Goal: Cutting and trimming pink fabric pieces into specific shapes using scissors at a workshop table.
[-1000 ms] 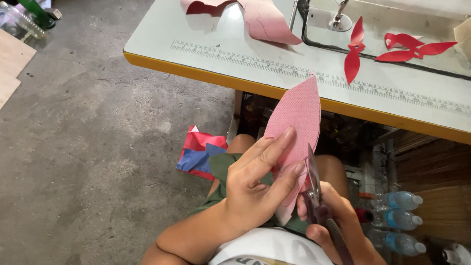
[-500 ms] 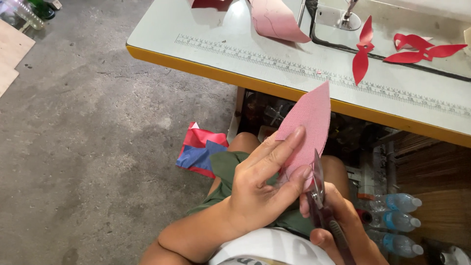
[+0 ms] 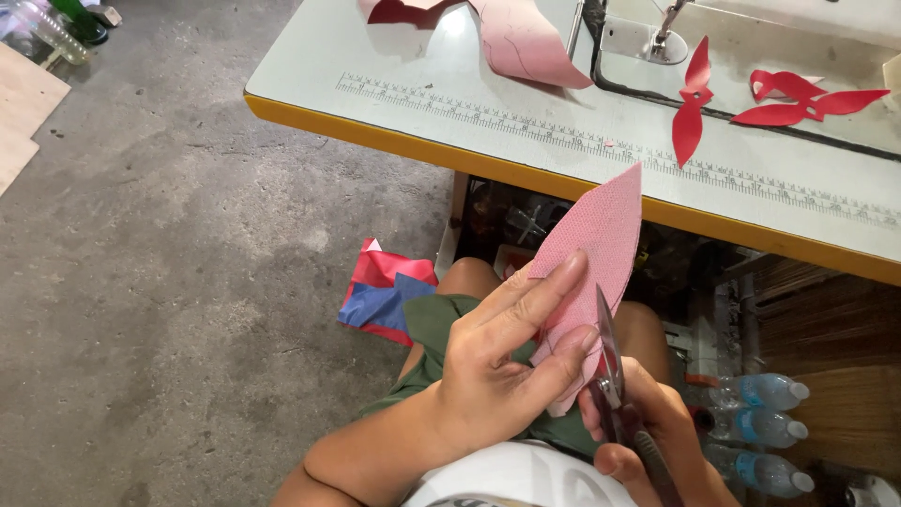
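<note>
My left hand (image 3: pixel 502 361) holds a pink, leaf-shaped piece of textured material (image 3: pixel 593 249) upright over my lap, fingers spread along its lower half. My right hand (image 3: pixel 648 437) grips a pair of scissors (image 3: pixel 610 361), whose blades lie against the piece's lower right edge. Both hands are below the front edge of a pale sewing table (image 3: pixel 422 108) with a yellow rim and a printed ruler strip.
On the table lie red cut shapes (image 3: pixel 690 113), more red pieces (image 3: pixel 807 99), a larger pink sheet (image 3: pixel 521 42) and the sewing machine base (image 3: pixel 657 42). Red and blue cloth (image 3: pixel 385 291) lies on the concrete floor. Plastic bottles (image 3: pixel 765 422) are stacked at the lower right.
The pink piece and both hands sit slightly more to the right in view; the scissors stay at the piece's lower right edge. The camera has shifted a little.
</note>
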